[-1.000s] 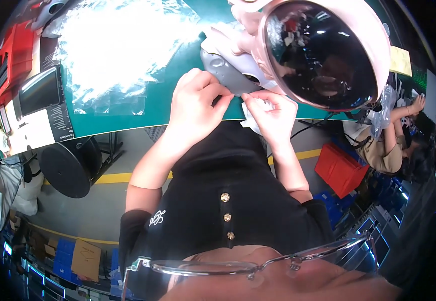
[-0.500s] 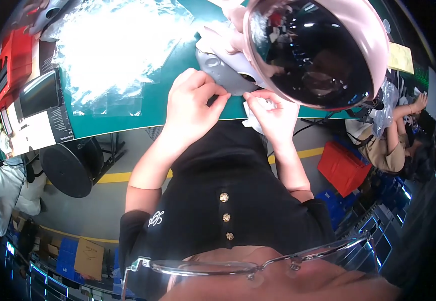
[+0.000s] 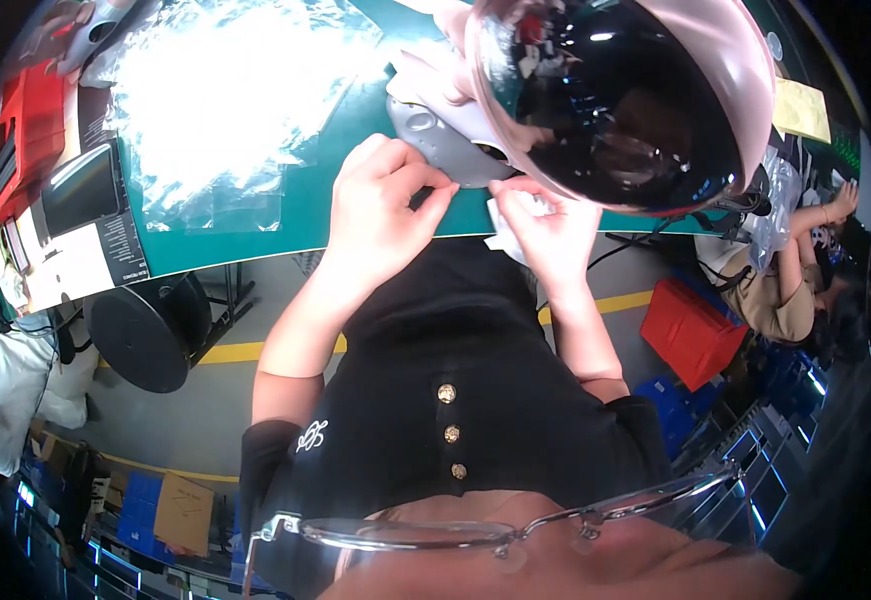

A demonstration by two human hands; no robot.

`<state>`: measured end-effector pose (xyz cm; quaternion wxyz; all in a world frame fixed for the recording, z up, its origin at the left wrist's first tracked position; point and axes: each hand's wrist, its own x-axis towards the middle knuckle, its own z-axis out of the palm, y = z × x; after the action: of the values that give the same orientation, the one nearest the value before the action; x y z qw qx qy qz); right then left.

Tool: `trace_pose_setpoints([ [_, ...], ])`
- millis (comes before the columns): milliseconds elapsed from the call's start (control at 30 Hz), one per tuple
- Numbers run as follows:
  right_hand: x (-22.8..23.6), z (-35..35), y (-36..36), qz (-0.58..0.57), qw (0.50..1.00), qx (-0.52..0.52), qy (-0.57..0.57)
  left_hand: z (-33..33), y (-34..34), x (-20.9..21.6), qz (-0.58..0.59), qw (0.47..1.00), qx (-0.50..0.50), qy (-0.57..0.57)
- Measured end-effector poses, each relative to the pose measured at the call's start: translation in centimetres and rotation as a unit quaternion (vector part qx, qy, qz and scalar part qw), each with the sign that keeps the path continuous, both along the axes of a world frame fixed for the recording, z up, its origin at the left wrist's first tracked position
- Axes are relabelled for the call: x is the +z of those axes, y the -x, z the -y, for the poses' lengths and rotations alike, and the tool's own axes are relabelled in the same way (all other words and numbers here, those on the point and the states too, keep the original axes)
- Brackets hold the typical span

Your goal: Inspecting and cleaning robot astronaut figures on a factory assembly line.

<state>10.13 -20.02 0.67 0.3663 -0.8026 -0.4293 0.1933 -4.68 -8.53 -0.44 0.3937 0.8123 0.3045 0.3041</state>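
Observation:
A curved grey plastic shell with rounded recesses lies near the front edge of the green-topped table. My left hand is closed at its near left edge, thumb and index finger pinched together; whatever they hold is too small to make out. My right hand, also pinched, is just right of the shell's near edge. A crumpled white wipe is tucked in its fingers and hangs below them. Over the right side looms a large glossy pink casing with a round black face, hiding part of the shell.
Shiny clear plastic bags cover the table's left part. Beyond them are a black screen device and a red bin. A yellow pad sits at right. A black stool stands below the table; another person's arm shows at right.
Both hands keep nearly the same pinched poses by the grey shell. The pink casing appears slightly further left in the picture.

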Motion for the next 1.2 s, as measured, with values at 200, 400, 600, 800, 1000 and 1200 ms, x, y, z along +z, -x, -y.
trace_pose_setpoints([
  [200,0.7,-0.7,0.9,-0.032,0.999,0.005,0.011,0.1,0.0,-0.2,-0.003,1.000,0.004,-0.004],
  [400,0.8,-0.6,0.8,-0.004,1.000,-0.004,-0.003,0.2,-0.1,-0.2,-0.006,1.000,0.011,-0.006],
  [600,0.8,-0.6,0.6,-0.011,1.000,-0.005,-0.005,0.3,0.0,0.1,-0.022,1.000,0.016,-0.012],
  [800,0.7,-0.9,1.2,-0.027,0.999,0.006,-0.020,0.2,-0.1,0.0,-0.023,1.000,0.008,-0.010],
  [1000,0.8,-0.5,1.0,-0.025,0.999,-0.013,-0.019,0.2,-0.2,0.1,-0.026,0.999,0.009,-0.016],
  [1200,0.6,-0.2,0.5,-0.028,0.999,-0.017,-0.028,0.4,-0.1,0.1,-0.033,0.999,0.013,-0.007],
])
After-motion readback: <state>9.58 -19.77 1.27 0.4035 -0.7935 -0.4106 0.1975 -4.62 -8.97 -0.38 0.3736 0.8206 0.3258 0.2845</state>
